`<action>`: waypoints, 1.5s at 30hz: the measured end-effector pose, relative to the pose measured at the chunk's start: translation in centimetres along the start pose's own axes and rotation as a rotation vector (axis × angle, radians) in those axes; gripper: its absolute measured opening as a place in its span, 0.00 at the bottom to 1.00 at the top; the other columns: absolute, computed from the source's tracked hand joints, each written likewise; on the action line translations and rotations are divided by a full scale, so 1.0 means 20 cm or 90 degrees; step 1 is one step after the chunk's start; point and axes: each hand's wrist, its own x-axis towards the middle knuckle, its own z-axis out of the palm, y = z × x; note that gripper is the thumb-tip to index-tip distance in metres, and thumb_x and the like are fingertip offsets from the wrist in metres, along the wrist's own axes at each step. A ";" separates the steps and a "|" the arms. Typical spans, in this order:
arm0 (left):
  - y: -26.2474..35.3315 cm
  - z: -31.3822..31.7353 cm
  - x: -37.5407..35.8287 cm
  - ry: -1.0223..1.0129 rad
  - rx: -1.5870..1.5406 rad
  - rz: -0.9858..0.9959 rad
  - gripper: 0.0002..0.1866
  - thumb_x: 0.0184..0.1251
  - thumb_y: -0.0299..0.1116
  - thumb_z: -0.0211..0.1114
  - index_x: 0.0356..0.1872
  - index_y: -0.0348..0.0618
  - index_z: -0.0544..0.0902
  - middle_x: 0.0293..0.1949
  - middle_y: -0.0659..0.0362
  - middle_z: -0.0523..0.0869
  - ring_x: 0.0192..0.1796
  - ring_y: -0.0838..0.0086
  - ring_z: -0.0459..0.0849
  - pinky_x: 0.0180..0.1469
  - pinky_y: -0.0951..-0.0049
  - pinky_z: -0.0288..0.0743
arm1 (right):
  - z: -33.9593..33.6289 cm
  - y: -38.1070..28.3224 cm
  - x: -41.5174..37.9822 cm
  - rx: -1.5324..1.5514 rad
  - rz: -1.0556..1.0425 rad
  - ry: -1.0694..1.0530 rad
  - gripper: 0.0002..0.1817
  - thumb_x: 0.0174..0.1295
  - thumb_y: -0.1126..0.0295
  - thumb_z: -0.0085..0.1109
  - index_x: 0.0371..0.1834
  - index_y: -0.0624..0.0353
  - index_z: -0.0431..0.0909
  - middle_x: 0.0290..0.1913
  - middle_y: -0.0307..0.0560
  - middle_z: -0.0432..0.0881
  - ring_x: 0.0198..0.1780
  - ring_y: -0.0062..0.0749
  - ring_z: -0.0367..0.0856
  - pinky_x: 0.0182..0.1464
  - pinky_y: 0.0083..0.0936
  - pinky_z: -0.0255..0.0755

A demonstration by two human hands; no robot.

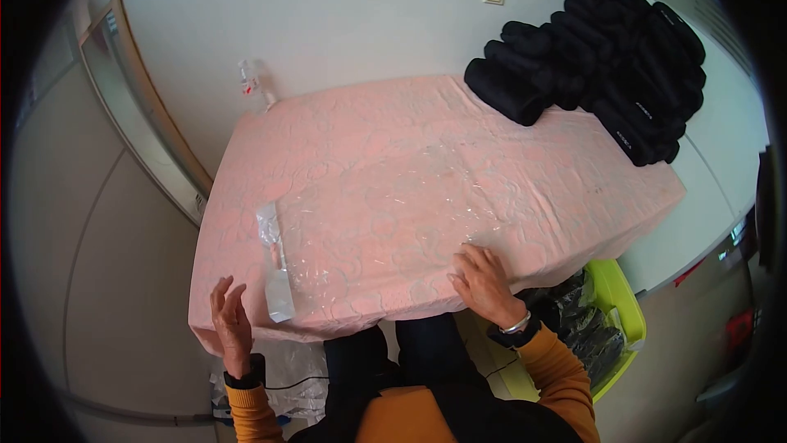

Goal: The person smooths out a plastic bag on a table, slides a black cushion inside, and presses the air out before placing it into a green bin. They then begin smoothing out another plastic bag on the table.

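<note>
A large clear plastic bag (pixel 373 213) lies flat on the pink patterned tablecloth (pixel 344 136), with a white strip (pixel 279 295) along its left end. My right hand (pixel 488 286) rests on the bag's right front part, fingers bent and thumb a little apart; no firm grip on the plastic shows. Off the table's front left corner, my left hand (pixel 233 322) is raised with its fingers loosely curved and apart. It holds nothing and is nearest to the white strip, not touching it.
Many black rolled cushions (pixel 623 58) are heaped at the back right. A clear bottle (pixel 245 78) stands at the back left. Below the table's right side is a yellow-green bin (pixel 627 312) with dark plastic-wrapped items. A framed mirror (pixel 135 107) leans at left.
</note>
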 end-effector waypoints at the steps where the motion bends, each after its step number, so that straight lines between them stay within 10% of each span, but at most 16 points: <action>1: 0.09 -0.02 0.02 0.001 0.007 -0.011 0.15 0.61 0.14 0.64 0.46 0.42 0.87 0.56 0.48 0.83 0.62 0.53 0.80 0.61 0.62 0.77 | 0.00 -0.02 0.02 0.005 -0.008 -0.009 0.24 0.63 0.67 0.65 0.61 0.64 0.76 0.65 0.60 0.73 0.66 0.56 0.70 0.64 0.47 0.65; 5: 0.56 0.23 -0.01 -0.009 -0.397 0.062 0.16 0.64 0.15 0.60 0.51 0.38 0.84 0.61 0.43 0.77 0.64 0.49 0.77 0.65 0.57 0.74 | 0.07 -0.11 0.14 0.054 -0.093 0.026 0.23 0.63 0.67 0.65 0.59 0.65 0.76 0.65 0.61 0.73 0.67 0.57 0.70 0.66 0.48 0.64; 9: 0.97 0.54 -0.04 -0.255 -0.227 0.247 0.30 0.67 0.36 0.68 0.67 0.34 0.73 0.69 0.40 0.71 0.72 0.44 0.68 0.74 0.46 0.60 | 0.30 -0.20 0.20 0.021 -0.218 -0.008 0.31 0.64 0.65 0.60 0.68 0.69 0.69 0.72 0.63 0.67 0.74 0.58 0.63 0.73 0.49 0.58; 16: 0.73 0.59 -0.07 -0.420 0.045 0.225 0.41 0.73 0.55 0.56 0.76 0.34 0.61 0.78 0.44 0.59 0.80 0.51 0.56 0.78 0.44 0.47 | 0.16 -0.04 0.14 -0.007 -0.084 -0.181 0.41 0.73 0.50 0.49 0.78 0.71 0.51 0.80 0.64 0.51 0.82 0.55 0.46 0.81 0.49 0.40; 32: 0.06 0.14 -0.10 -0.346 0.229 -0.018 0.39 0.73 0.51 0.58 0.75 0.33 0.61 0.77 0.41 0.60 0.79 0.45 0.57 0.78 0.44 0.47 | 0.05 0.17 -0.02 -0.137 0.018 -0.070 0.34 0.71 0.59 0.54 0.74 0.71 0.60 0.76 0.65 0.61 0.78 0.56 0.57 0.76 0.48 0.51; 37: 0.25 0.12 -0.05 -0.205 0.197 0.047 0.37 0.69 0.40 0.66 0.74 0.34 0.64 0.76 0.40 0.62 0.78 0.45 0.58 0.76 0.42 0.51 | -0.09 0.02 -0.02 0.095 0.096 -0.107 0.26 0.67 0.66 0.60 0.65 0.70 0.71 0.69 0.63 0.70 0.71 0.55 0.66 0.71 0.46 0.61; 39: 0.43 0.22 -0.03 -0.169 0.100 0.117 0.36 0.66 0.35 0.68 0.73 0.34 0.66 0.76 0.41 0.61 0.78 0.46 0.58 0.76 0.42 0.52 | -0.06 -0.05 0.06 0.062 -0.037 0.067 0.22 0.64 0.70 0.63 0.59 0.69 0.76 0.64 0.60 0.74 0.68 0.55 0.70 0.68 0.44 0.65; 45: 0.82 0.61 -0.04 -0.311 -0.010 0.240 0.37 0.70 0.42 0.65 0.74 0.34 0.64 0.76 0.42 0.61 0.79 0.47 0.58 0.77 0.42 0.51 | 0.27 -0.15 0.19 0.048 -0.139 0.033 0.29 0.67 0.63 0.60 0.67 0.69 0.69 0.72 0.63 0.66 0.76 0.55 0.61 0.75 0.46 0.56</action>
